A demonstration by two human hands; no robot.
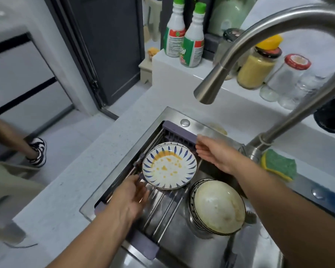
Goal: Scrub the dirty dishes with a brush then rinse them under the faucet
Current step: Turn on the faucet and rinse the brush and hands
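Blue-petalled plate [169, 168], smeared yellow, topmost of a small pile on the drain rack [162, 206] spanning the steel sink [163, 116]; stack of soiled bowls [219, 206] just beside it, lower in the basin. Left hand [131, 198] at the plate's near rim, right hand [214, 153] at its far right rim, fingers of both straight and released, gripping nothing; contact with the plate not discernible. Faucet [259, 55] arched overhead; green sponge [278, 164] near its base.

Stainless steel sink [168, 115] in speckled white countertop [97, 155], purple-ended steel-rod rack [179, 131] spanning it left of the curved steel faucet [263, 140], stained blue-petalled white plates [169, 167] on the rack, stacked dark-rimmed cream bowls [219, 209] in the basin before the faucet, green-and-yellow sponge [280, 165] on the rim right of the faucet.
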